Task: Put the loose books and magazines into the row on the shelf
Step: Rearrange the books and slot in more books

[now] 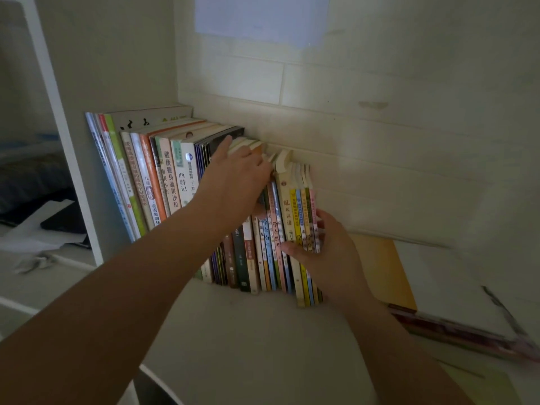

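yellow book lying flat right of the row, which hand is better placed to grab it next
Right. The right hand grips the row's right end, directly beside the flat yellow book. The left hand reaches over the row's middle, farther away.

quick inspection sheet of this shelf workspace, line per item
surface: pale shelf, bare in front of the row
job's things: row of books standing upright; loose magazines and a yellow book lying flat to the right
clutter: nothing seen
grippers: left hand on the book tops mid-row; right hand grips the thin books at the row's right end
cables: nothing seen
surroundings: tiled wall behind; white frame at left
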